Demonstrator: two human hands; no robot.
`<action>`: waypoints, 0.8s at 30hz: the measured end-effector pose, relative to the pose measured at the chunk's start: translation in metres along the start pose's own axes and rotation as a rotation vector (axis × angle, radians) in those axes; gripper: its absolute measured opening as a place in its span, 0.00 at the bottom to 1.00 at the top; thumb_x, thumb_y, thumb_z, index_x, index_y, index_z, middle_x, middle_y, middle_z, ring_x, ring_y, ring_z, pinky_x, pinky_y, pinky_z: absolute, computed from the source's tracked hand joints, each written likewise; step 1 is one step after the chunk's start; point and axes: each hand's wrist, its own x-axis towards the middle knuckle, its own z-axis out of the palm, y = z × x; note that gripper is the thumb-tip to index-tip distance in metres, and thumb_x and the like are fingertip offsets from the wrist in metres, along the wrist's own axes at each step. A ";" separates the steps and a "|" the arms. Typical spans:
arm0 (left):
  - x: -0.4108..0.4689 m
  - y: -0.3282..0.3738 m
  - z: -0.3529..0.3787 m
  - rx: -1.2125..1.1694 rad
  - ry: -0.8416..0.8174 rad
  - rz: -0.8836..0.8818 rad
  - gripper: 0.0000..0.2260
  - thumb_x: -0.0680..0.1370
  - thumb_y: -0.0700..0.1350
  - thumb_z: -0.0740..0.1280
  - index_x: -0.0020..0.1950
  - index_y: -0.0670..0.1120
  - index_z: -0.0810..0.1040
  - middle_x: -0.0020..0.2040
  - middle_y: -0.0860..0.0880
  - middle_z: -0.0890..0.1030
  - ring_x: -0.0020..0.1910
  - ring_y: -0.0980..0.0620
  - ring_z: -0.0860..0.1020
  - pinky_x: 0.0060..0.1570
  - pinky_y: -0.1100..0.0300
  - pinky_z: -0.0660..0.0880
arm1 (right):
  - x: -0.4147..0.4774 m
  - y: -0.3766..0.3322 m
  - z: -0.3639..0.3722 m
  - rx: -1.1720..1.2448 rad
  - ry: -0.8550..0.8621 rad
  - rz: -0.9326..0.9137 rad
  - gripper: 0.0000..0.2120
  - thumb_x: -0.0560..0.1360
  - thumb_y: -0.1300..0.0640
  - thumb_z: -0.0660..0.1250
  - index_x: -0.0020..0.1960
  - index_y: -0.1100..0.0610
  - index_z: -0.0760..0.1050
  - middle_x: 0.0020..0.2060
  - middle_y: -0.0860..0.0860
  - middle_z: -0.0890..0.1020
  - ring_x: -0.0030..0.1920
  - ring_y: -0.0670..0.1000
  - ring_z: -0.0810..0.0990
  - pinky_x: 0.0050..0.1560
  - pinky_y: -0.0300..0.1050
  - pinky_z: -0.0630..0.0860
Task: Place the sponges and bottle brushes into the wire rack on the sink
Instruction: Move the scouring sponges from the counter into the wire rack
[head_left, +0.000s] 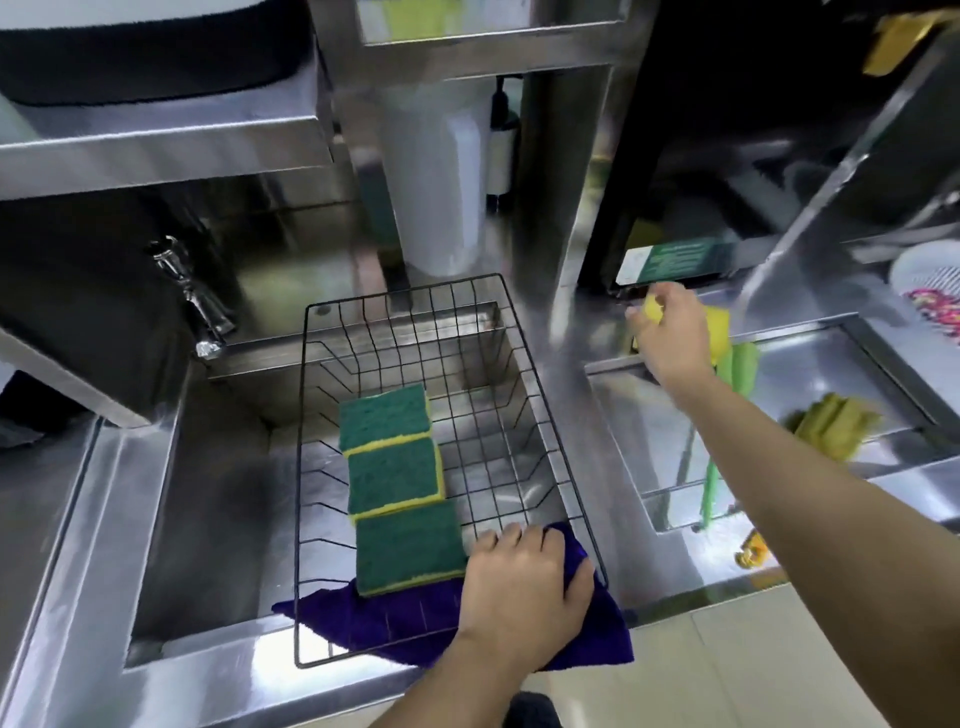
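Note:
A black wire rack (545, 395) sits over the left sink basin. Three green-and-yellow sponges (397, 475) lie in a row inside it, green side up. A purple cloth (384, 621) lies under the rack's near end. My left hand (524, 584) rests palm down on the rack's near right corner, over the cloth. My right hand (672, 338) is raised above the back edge of the right basin, closed on a yellow sponge (719, 327). A green bottle brush (714, 467) stands in the right basin below that hand. Another yellow-green sponge (831, 426) lies blurred to the right.
A chrome tap (195, 296) stands behind the left basin. A white cylinder (441, 187) and steel posts rise behind the rack. A white strainer (930, 280) with pink items sits at the far right. A small orange object (750, 553) lies on the counter's front edge.

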 end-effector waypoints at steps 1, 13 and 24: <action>0.001 0.000 0.001 0.004 0.004 -0.004 0.18 0.72 0.58 0.57 0.32 0.47 0.77 0.28 0.50 0.79 0.28 0.50 0.76 0.31 0.58 0.75 | 0.004 0.010 -0.005 -0.082 0.012 0.043 0.22 0.74 0.56 0.65 0.65 0.64 0.67 0.62 0.64 0.73 0.63 0.62 0.69 0.64 0.53 0.64; 0.001 0.003 0.000 0.012 -0.037 -0.052 0.20 0.74 0.57 0.56 0.34 0.46 0.78 0.30 0.49 0.79 0.30 0.49 0.77 0.31 0.56 0.76 | 0.030 0.047 -0.016 -0.141 -0.106 0.343 0.33 0.66 0.42 0.71 0.65 0.56 0.66 0.64 0.62 0.69 0.66 0.62 0.68 0.68 0.56 0.62; 0.004 0.005 0.003 0.014 -0.031 -0.052 0.19 0.74 0.56 0.56 0.34 0.46 0.79 0.30 0.50 0.79 0.29 0.51 0.76 0.30 0.57 0.75 | 0.030 0.037 -0.002 0.095 -0.163 0.407 0.35 0.64 0.50 0.76 0.63 0.58 0.61 0.64 0.57 0.73 0.63 0.60 0.72 0.65 0.58 0.67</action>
